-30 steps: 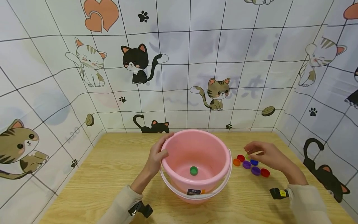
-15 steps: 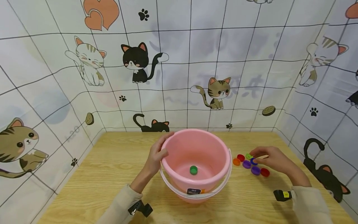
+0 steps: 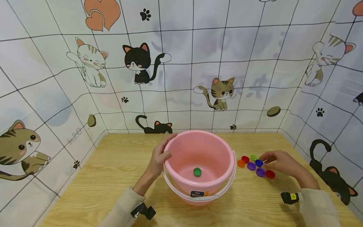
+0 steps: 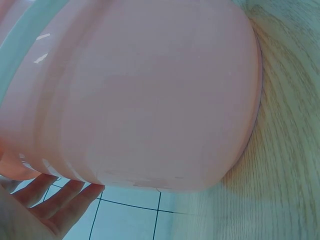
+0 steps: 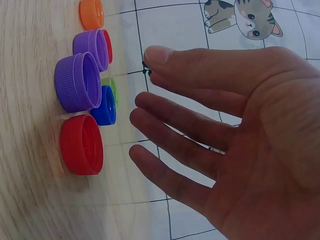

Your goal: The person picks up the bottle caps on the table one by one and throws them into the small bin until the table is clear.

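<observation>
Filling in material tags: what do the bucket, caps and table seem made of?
Bucket: likely plastic, smooth and glossy, with bright highlights on its wall.
Caps: likely plastic, slight sheen, finely ribbed sides.
Table: pale wood or wood-look laminate; grain shows, but doesn't settle which.

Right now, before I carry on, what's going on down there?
A person's left hand grips the rim of a pink bucket on the wooden table. A dark green cap lies inside it. Seven more sit on the table, to the bucket's right: two red caps, two purple caps, a blue cap, an orange cap and a light green cap. The right hand is beside them, its fingers holding nothing.
</observation>
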`<state>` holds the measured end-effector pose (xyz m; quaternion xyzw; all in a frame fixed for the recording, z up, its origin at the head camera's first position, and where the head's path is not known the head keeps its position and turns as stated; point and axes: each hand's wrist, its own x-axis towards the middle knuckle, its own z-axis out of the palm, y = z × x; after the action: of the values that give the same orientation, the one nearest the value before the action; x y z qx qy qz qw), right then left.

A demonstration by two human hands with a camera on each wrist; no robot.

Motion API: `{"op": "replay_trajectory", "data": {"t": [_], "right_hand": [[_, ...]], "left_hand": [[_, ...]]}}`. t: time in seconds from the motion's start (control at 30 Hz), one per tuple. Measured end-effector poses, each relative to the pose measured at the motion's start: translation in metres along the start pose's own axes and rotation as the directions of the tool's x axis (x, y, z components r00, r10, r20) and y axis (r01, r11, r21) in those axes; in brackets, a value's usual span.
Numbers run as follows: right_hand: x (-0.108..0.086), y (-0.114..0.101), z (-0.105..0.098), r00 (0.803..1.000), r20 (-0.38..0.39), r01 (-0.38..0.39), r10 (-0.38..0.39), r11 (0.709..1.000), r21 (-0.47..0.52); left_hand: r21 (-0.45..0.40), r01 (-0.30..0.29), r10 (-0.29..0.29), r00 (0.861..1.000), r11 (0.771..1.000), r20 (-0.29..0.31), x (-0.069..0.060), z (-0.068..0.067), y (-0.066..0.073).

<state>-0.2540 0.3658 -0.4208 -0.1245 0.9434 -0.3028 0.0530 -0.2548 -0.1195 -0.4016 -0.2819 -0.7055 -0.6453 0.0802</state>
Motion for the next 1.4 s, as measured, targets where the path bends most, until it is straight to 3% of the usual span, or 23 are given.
{"op": "replay_trajectory", "data": {"t": [0.93, 1.4], "right_hand": [[-0.002, 0.025, -0.007, 0.994, 0.082, -0.075, 0.074, 0.997, 0.021], [-0.002, 0.042, -0.007, 0.987, 0.159, -0.005, -0.008, 0.997, 0.08]], "left_hand": [[0.026, 0.004, -0.004, 1.0, 1.0, -0.015, -0.002, 0.001, -0.001], [0.034, 0.005, -0.004, 1.0, 0.999, -0.019, -0.001, 0.001, 0.001]]}}
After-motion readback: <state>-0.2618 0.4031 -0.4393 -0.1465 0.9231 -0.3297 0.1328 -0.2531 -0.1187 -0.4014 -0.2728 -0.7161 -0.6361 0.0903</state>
